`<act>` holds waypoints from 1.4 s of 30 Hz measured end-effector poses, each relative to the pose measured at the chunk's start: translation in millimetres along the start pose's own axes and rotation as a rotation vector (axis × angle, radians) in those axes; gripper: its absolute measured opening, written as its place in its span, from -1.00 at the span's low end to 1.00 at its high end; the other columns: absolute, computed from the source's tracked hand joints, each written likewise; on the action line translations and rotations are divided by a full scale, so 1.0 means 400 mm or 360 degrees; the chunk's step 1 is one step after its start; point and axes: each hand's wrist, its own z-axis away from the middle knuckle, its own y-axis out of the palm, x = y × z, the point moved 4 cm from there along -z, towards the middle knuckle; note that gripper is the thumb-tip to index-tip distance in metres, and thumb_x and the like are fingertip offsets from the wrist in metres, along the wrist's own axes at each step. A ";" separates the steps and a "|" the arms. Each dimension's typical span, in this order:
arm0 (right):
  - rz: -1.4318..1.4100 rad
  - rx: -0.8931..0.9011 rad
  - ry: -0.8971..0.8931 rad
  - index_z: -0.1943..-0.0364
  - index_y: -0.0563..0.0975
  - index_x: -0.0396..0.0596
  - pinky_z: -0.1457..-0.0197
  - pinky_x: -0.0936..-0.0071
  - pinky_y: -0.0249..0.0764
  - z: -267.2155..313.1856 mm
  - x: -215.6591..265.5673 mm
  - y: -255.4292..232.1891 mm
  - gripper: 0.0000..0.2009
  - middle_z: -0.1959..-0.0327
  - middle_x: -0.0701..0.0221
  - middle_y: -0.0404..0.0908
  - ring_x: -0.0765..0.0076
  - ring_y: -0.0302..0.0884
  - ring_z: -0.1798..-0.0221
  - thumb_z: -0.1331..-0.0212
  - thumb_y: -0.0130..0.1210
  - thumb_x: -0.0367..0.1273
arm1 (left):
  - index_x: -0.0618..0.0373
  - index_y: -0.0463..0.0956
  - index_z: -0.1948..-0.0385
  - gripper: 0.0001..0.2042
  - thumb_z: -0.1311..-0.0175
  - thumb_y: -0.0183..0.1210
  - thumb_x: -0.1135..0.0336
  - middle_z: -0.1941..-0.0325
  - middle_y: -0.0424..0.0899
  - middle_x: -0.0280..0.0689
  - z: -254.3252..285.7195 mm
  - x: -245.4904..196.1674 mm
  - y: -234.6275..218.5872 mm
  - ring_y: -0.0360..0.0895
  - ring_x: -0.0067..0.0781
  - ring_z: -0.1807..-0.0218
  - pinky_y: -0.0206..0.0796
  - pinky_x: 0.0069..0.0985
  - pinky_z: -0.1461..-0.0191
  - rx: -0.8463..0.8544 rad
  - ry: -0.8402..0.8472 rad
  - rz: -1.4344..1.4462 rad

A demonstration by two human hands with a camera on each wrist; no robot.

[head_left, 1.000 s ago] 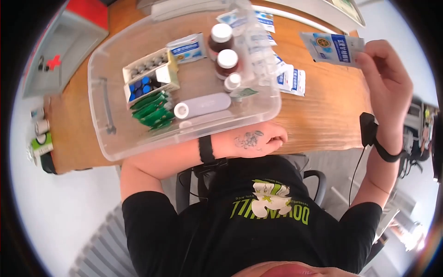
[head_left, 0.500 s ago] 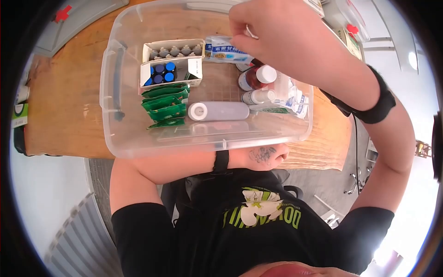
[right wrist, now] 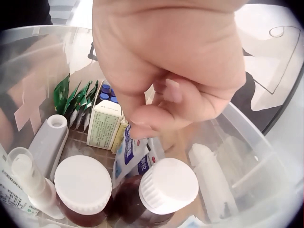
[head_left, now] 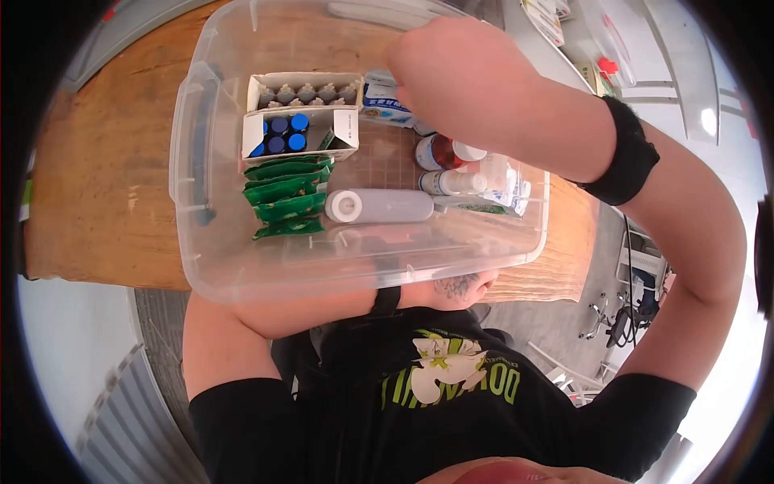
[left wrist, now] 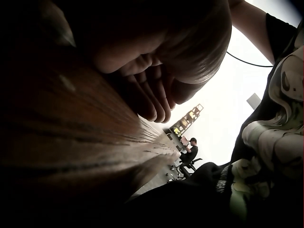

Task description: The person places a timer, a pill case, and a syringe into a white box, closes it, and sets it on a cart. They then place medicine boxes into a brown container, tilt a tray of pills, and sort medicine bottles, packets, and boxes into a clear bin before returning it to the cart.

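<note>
My right hand (head_left: 463, 77) reaches over the far side of a clear plastic bin (head_left: 189, 242). In the right wrist view its curled fingers pinch the top of a blue-and-white sachet (right wrist: 128, 154), which stands beside another such sachet (right wrist: 153, 153). My left hand (head_left: 459, 289) lies in front of the bin at the table edge, loosely curled and holding nothing. Inside the bin are a box of blue-capped vials (head_left: 278, 133), a box of grey-topped vials (head_left: 306, 93), green sachets (head_left: 286, 198), a grey-white cylindrical device (head_left: 387, 206) and brown bottles with white caps (right wrist: 83, 183).
A small white spray bottle (right wrist: 31, 173) stands near the brown bottles. The bin sits on a wooden table (head_left: 105, 202). Beyond the table, white shelving (head_left: 685, 73) rises at the far right. Another person (left wrist: 190, 152) sits in the background of the left wrist view.
My right hand has swung from the right side of the table to above the bin, bringing the blue-and-white sachet down into it. The left hand has stayed near the bin's front.
</note>
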 end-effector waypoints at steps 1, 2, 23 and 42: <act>0.0040 0.0058 0.0023 0.45 0.65 -0.13 0.21 0.11 0.61 -0.005 0.004 -0.001 -0.91 0.46 0.18 0.66 -0.02 0.66 0.26 -0.06 0.26 -0.40 | 0.13 0.62 0.41 -0.94 -0.12 0.21 0.40 0.37 0.67 -0.17 0.001 0.000 0.002 0.63 -0.06 0.24 0.42 -0.19 0.13 0.0018 -0.0010 -0.0011; 0.0071 0.0099 0.0003 0.47 0.66 -0.13 0.23 0.11 0.61 -0.009 0.008 -0.003 -0.92 0.47 0.18 0.66 -0.01 0.66 0.27 -0.04 0.26 -0.42 | 0.13 0.62 0.41 -0.94 -0.12 0.20 0.40 0.36 0.67 -0.17 0.001 0.001 0.004 0.63 -0.06 0.24 0.42 -0.18 0.13 0.0025 -0.0013 -0.0016; -0.0917 -0.0809 0.0769 0.37 0.62 -0.18 0.43 0.42 0.45 0.305 -0.174 -0.063 -0.92 0.57 0.33 0.63 0.29 0.56 0.54 -0.13 0.24 -0.45 | 0.20 0.64 0.26 -0.86 -0.26 0.14 0.39 0.33 0.72 -0.12 -0.009 -0.020 -0.022 0.67 -0.07 0.25 0.47 -0.26 0.09 0.0228 -0.0134 0.0112; -0.1545 -0.0580 0.1654 0.27 0.64 -0.18 0.33 0.51 0.49 0.686 -0.210 0.439 -0.82 0.48 0.43 0.60 0.56 0.54 0.43 -0.26 0.27 -0.32 | 0.24 0.64 0.16 -0.86 -0.30 0.19 0.50 0.28 0.71 -0.19 -0.038 -0.022 -0.029 0.66 -0.42 0.37 0.49 -0.51 0.29 0.0548 -0.0347 0.0155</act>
